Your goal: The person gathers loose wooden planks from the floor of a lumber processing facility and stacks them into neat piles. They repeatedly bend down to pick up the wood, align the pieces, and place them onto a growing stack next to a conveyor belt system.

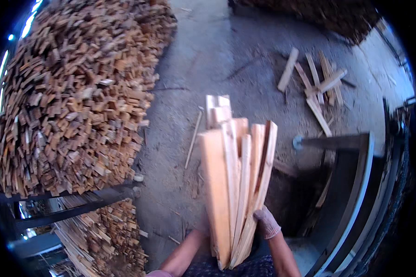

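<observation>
A bundle of wooden strips (217, 184) stands nearly upright in front of my body, its cut ends fanned out at the top. My right hand (266, 222), in a pale knit glove, is closed against the bundle's lower right side. From the left, my left hand (202, 227) grips the opposite side; most of its fingers are hidden behind the wood. The lower ends of the strips reach down to my dark patterned clothing (208, 268).
A tall stack of wood pieces (78, 101) fills the left, with another stack (111, 235) below a dark beam (78, 208). Loose strips (326, 85) lie on the floor (194, 55) at far right. Near right stands a metal frame (363, 171). A thin stick (193, 138) lies mid-floor.
</observation>
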Motion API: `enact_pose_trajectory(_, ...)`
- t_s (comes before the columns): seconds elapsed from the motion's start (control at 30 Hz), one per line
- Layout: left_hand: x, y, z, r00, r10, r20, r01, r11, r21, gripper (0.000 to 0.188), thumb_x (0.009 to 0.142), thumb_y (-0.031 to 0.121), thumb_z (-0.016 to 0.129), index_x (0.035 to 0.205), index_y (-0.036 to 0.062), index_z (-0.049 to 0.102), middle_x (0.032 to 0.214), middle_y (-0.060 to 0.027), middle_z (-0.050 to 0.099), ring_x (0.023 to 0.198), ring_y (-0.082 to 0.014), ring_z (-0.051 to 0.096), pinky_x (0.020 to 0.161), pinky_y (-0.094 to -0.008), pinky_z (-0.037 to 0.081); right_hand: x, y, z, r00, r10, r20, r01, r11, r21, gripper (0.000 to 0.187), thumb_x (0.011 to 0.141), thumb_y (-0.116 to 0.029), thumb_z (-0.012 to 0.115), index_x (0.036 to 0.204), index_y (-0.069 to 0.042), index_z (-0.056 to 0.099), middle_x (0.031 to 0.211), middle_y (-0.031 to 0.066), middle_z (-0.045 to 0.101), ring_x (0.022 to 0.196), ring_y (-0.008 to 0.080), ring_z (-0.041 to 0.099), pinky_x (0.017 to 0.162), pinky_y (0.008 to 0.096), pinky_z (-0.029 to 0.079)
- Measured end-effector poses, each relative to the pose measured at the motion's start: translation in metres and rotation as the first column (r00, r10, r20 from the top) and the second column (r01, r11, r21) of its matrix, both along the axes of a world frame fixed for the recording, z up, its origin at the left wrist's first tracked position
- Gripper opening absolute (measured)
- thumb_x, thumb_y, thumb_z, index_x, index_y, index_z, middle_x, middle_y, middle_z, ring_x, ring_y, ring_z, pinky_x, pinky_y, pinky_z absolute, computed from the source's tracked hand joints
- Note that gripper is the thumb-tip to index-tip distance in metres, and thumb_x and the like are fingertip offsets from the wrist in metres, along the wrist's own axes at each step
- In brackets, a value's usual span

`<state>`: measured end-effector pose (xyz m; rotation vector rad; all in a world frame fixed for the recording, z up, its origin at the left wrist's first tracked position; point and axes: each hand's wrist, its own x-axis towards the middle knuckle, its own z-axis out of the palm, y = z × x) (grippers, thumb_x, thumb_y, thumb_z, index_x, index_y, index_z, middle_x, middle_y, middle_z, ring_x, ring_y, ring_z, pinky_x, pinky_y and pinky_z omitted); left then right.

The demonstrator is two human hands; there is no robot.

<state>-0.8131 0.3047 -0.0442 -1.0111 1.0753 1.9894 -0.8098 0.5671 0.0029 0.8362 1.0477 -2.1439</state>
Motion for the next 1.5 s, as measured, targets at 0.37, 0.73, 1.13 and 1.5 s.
enact_pose_trajectory(0.37,-0.202,-0.071,0.163,0.950,0.068,-0.303,-0.048,0.996,0.072,0.062,0.106,0.050,0.042,0.154,0.0097,0.041,0.151,-0.0171,0.048,0.138,-0.0357,0.049,0.116,-0.0457,0.040,-0.208,-0.049,0.067,0.979,0.132,-0.153,-0.144,0.987,-0.072,0.085,0.081,-0.051,0.082,0.145,-0.003,0.051,0.129,0.0119,0.069,0.111,0.0286,0.069,0.100,0.0448,0.056)
enact_pose_trajectory(0.73,-0.370,-0.080,0.222,0.903,0.167,-0.396,-0.188,0.982,-0.016,0.061,0.105,0.048,0.044,0.152,0.0089,0.044,0.148,-0.0189,0.051,0.136,-0.0364,0.051,0.115,-0.0448,0.041,-0.448,-0.104,0.114,0.952,0.254,-0.170,-0.276,0.954,-0.119,0.050,0.099,-0.039,0.062,0.127,0.003,0.064,0.113,0.0106,0.072,0.098,0.0190,0.070,0.093,0.0363,0.055)
enact_pose_trajectory(1.13,-0.640,0.017,0.235,0.903,0.218,-0.371,-0.250,0.967,-0.042,0.058,0.104,0.046,0.046,0.149,0.0080,0.047,0.144,-0.0208,0.054,0.134,-0.0371,0.053,0.114,-0.0438,0.042,-0.695,0.000,0.118,0.965,0.198,-0.172,-0.210,0.976,-0.054,0.059,0.095,-0.046,0.065,0.132,-0.001,0.060,0.124,0.0139,0.069,0.113,0.0256,0.067,0.105,0.0414,0.051)
enact_pose_trajectory(1.5,-0.800,0.026,0.341,0.730,0.218,-0.648,-0.278,0.960,0.010,0.056,0.104,0.044,0.048,0.147,0.0071,0.051,0.141,-0.0225,0.057,0.131,-0.0378,0.055,0.113,-0.0429,0.043,-0.864,-0.011,0.279,0.927,0.003,-0.374,-0.035,0.996,-0.079,0.057,0.101,-0.046,0.060,0.137,-0.002,0.056,0.129,0.0132,0.066,0.117,0.0235,0.064,0.105,0.0396,0.051)
